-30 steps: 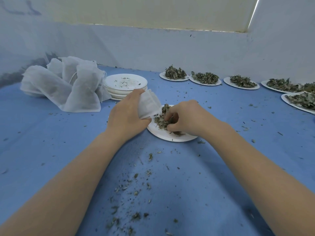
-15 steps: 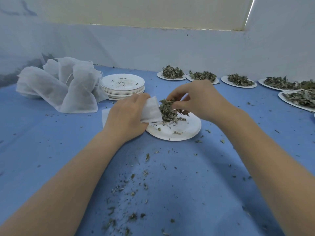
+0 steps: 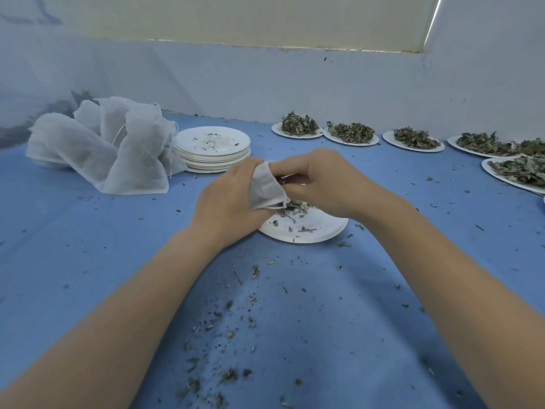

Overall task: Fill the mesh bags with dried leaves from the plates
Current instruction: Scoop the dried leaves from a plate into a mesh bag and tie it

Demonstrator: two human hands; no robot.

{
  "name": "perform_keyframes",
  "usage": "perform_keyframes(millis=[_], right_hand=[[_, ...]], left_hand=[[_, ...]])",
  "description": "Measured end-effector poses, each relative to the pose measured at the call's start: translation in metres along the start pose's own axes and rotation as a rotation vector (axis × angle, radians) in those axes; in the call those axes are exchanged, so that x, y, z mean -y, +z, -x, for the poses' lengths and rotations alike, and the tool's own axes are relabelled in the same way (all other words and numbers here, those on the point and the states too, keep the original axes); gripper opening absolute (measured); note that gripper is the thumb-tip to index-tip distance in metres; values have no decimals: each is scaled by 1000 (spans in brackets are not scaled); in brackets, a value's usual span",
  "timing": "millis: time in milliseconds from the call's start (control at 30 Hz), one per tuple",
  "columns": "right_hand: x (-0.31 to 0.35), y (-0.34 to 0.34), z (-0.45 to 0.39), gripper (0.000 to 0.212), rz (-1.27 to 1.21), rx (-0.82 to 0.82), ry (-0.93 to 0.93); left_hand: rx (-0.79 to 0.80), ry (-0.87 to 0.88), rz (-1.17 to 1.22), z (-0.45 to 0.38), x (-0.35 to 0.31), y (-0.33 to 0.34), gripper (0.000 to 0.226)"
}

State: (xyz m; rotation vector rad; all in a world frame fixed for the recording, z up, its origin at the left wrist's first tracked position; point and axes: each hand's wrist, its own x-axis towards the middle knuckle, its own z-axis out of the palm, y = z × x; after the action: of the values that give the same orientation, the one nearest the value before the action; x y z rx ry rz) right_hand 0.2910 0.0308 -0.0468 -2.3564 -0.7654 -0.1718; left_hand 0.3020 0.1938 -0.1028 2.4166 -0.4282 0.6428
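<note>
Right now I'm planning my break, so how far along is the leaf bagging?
Done: a pile of mesh bags lies beside a stack of emptied plates. In hand: the left hand holds a small mesh bag open while the right hand pushes leaves in over a nearly bare plate. Left: at least five heaped plates, starting at, wait along the wall.

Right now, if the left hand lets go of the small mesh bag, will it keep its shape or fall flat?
The mesh bag would probably sag: its thin cloth already creases under the left hand. It looks light. Leaves could spill onto the plate, since its mouth seems open.
</note>
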Motion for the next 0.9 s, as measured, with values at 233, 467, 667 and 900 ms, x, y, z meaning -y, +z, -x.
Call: perform_keyframes(millis=[233, 467, 667, 900], right_hand=[[5, 13, -3, 18, 100, -104, 44], [8, 1, 0, 21, 65, 189, 86], [7, 3, 1, 25, -108, -125, 0], [9, 20, -3, 38, 38, -26, 89]], left_hand=[[-32, 64, 23, 4, -10, -2, 56], [28, 39, -16, 3, -12, -2, 60], [-37, -7, 104, 2, -15, -9, 59], [-62, 142, -19, 3, -23, -5, 53]])
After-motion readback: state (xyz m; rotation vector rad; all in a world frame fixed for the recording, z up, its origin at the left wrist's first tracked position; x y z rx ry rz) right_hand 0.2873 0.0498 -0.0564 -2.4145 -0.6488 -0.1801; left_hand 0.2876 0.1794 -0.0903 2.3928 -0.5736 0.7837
